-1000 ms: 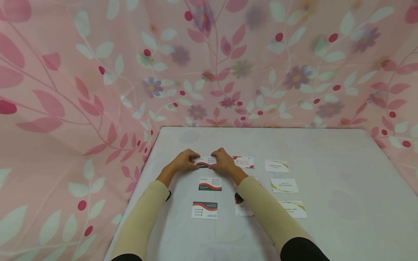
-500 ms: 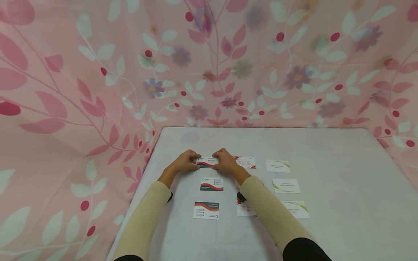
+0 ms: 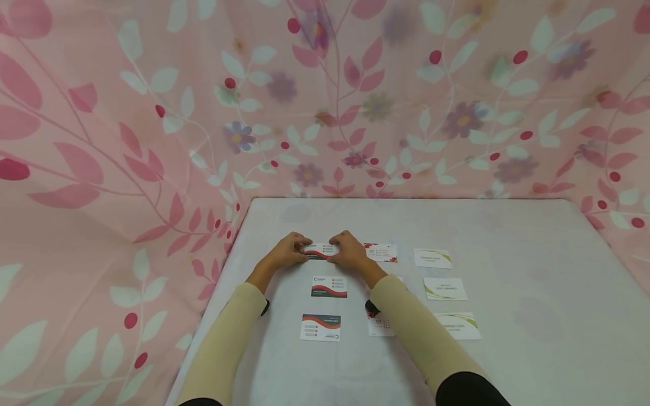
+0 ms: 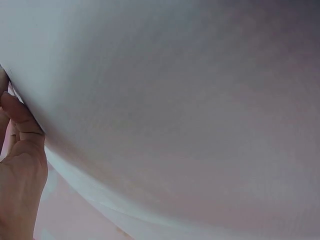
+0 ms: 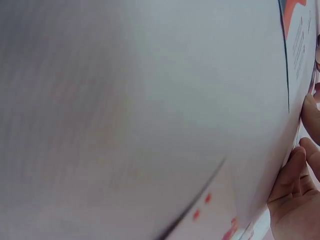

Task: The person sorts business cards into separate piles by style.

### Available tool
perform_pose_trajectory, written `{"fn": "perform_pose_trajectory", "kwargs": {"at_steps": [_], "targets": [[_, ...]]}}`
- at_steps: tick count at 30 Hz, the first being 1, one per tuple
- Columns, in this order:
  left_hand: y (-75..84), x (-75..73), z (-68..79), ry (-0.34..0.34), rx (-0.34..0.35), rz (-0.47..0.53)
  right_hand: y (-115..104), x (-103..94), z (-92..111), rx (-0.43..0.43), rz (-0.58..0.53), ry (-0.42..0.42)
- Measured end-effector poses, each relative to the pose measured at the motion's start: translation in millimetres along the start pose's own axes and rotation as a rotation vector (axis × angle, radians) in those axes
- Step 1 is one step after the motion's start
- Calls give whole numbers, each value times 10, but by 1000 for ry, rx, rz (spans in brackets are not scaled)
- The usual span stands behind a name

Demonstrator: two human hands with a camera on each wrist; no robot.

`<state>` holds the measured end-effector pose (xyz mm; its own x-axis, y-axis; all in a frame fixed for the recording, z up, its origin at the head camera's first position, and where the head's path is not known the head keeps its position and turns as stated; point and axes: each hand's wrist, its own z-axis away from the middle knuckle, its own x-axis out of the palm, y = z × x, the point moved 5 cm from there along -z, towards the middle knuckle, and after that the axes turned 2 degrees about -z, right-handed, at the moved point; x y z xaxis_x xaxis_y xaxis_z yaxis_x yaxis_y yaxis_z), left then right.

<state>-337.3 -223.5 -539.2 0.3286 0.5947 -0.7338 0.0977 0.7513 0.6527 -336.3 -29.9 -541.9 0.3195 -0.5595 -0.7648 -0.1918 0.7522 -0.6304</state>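
At the far end of the left column lies a white business card (image 3: 319,251) with a red wave and a dark band. My left hand (image 3: 285,252) grips its left edge with thumb and fingers curled. My right hand (image 3: 352,254) does the same at the right edge, its fingertips covering that end. In the left wrist view my left hand (image 4: 22,165) appears at the left border, fingertips down at the white cloth. The right wrist view has my right hand (image 5: 295,205) at the right border, low against the cloth.
Two matching cards, a middle one (image 3: 329,286) and a near one (image 3: 320,327), lie below. A red-flowered card (image 3: 382,252) lies right of my hand; others of its column are partly under my forearm. Green-striped cards (image 3: 444,288) form the right column. A floral curtain (image 3: 355,113) borders the white table (image 3: 538,254).
Both hands stay at the far card. Since half a second ago the card and my right hand have shifted very slightly left.
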Motion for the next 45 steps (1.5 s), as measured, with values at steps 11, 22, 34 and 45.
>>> {"fn": "perform_pose_trajectory", "kwargs": {"at_steps": [11, 22, 34, 45], "targets": [[-25, -15, -12, 16, 11, 20, -12, 10, -5, -19, -7, 45], [-17, -23, -42, -15, 1, -4, -14, 4, 8, -22, -8, 36], [3, -36, -46, -13, -10, 14, -19, -11, 25, -9, -16, 18], [0, -21, -54, -10, -35, -8, -11, -9, 44, -2, -39, 20]]}}
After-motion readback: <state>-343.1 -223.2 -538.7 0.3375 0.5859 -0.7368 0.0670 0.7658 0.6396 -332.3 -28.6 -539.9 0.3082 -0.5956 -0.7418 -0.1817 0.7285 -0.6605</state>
